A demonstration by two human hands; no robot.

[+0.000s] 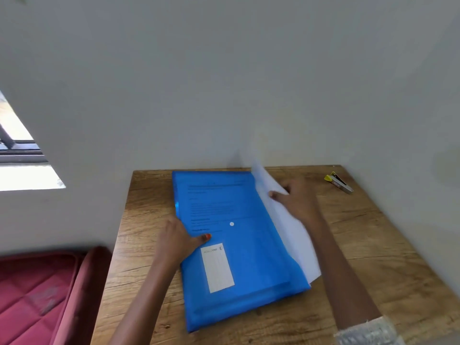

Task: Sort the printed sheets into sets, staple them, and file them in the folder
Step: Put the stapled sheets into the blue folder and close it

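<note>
Sliding the white printed sheets into the translucent blue plastic folder is the step we judge ourselves to be in, and it goes best if we keep the folder pinned flat. The folder lies in the middle of the brown wood-grain desk, its long side running away from us, with printed text showing faintly through its cover. Our left hand presses down on the folder's left edge, palm flat, fingers spread and gripping nothing. Our right hand holds the sheets along the folder's right edge, fingers closed on the paper, the far end of the sheets lifted and curling above the desk.

We should feed the sheets in square to the opening, keeping the corners together so none catches or folds. A light, even push works better than force, since loose paper buckles easily. The small yellow and silver stapler lies well apart at the far right corner; whether these sheets carry a staple we cannot tell.
</note>
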